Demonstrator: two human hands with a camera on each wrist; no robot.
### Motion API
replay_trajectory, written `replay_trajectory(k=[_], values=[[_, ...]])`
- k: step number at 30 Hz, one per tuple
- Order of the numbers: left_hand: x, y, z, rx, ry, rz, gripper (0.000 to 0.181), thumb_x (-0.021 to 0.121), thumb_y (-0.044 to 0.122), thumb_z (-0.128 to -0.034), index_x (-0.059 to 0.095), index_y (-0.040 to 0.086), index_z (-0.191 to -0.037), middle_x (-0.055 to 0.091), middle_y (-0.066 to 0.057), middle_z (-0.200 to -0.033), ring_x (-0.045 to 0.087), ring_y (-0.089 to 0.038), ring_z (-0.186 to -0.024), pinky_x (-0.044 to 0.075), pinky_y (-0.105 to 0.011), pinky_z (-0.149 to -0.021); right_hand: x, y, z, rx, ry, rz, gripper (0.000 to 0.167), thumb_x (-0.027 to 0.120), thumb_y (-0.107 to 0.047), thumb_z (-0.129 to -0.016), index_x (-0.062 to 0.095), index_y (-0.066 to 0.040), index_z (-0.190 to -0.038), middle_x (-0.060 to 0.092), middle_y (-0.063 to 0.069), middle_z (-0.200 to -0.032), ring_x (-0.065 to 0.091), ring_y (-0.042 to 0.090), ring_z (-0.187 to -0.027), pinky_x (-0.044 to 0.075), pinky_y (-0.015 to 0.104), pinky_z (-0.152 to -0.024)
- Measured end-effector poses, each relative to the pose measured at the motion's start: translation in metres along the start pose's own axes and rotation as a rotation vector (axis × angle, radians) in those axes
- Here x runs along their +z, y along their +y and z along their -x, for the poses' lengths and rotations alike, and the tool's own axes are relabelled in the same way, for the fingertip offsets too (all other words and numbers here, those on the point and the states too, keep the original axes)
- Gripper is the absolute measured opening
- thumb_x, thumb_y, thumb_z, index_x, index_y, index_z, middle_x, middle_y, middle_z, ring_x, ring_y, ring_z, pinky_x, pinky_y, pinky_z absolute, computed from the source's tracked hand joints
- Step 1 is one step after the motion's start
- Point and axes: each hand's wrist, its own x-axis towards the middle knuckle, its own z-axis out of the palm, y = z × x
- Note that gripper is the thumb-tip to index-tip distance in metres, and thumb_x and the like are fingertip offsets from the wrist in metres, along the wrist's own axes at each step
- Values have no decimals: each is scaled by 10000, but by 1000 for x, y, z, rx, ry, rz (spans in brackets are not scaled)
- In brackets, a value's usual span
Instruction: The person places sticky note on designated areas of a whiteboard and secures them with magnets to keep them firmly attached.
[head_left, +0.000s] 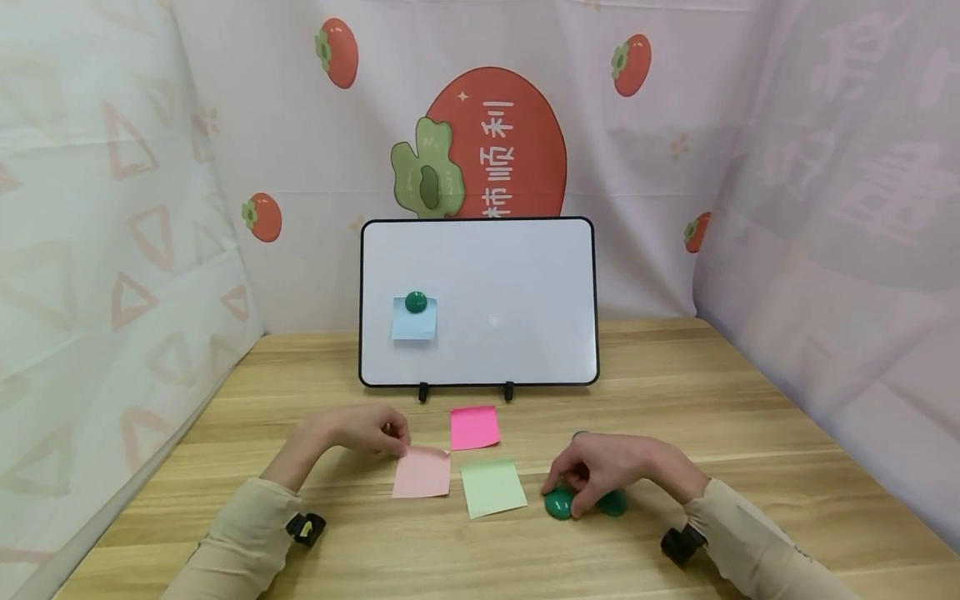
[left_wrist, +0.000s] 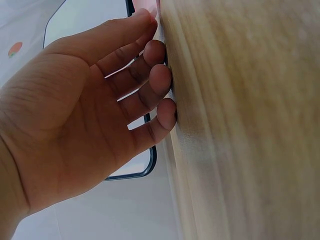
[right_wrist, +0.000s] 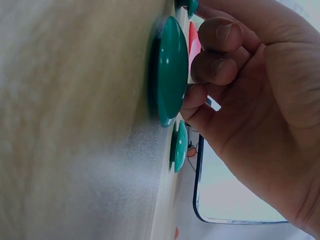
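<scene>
At its upper left corner, a pale pink sticky note [head_left: 422, 473] is pinched between the thumb and index finger of my left hand [head_left: 369, 428]; the other fingers curl loosely near the tabletop in the left wrist view. My right hand [head_left: 606, 467] pinches a round green magnet [head_left: 558, 503] on the table. Under that hand lies a second green magnet [right_wrist: 172, 72], and a third magnet [right_wrist: 180, 146] sits farther back, mostly hidden in the head view. Between the hands lie a light green sticky note [head_left: 493, 487] and a bright pink sticky note [head_left: 475, 428].
A black-framed whiteboard [head_left: 517, 300] stands upright behind the notes on small black feet [head_left: 423, 392]. On its left side a green magnet [head_left: 416, 302] holds a light blue sticky note [head_left: 414, 325]. Printed cloth [head_left: 300, 275] surrounds the wooden table [head_left: 315, 575] at the back and sides.
</scene>
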Motion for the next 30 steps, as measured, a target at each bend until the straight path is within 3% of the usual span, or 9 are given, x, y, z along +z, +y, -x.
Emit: replay_trajectory(k=[9,21,30], values=[[0,-2,1,5,6,30,120,719,198,-906,639,112,-879,579,17,-811,487,-109,-707,402,-233,-616,-1,0,-1,-7,-2,-14,312,759,-235,-879,718,-172,-1182,531,-176,-718,438,-82,-616,382,114,-576],[0,-2,-2,-8,46,0,61,706,110,-886,650,113,-864,580,30,-772,497,-105,-686,402,-233,-599,-1,-1,-1,-2,0,-16,309,759,-232,-878,717,-177,-1179,516,-176,-711,427,-79,-613,373,113,-578],[0,0,-2,-4,38,9,54,684,134,-919,662,122,-870,587,38,-780,496,-100,-689,402,-224,-601,0,-1,0,2,-2,-17,309,761,-225,-875,717,-175,-1177,513,-177,-709,419,-83,-607,368,111,-571]])
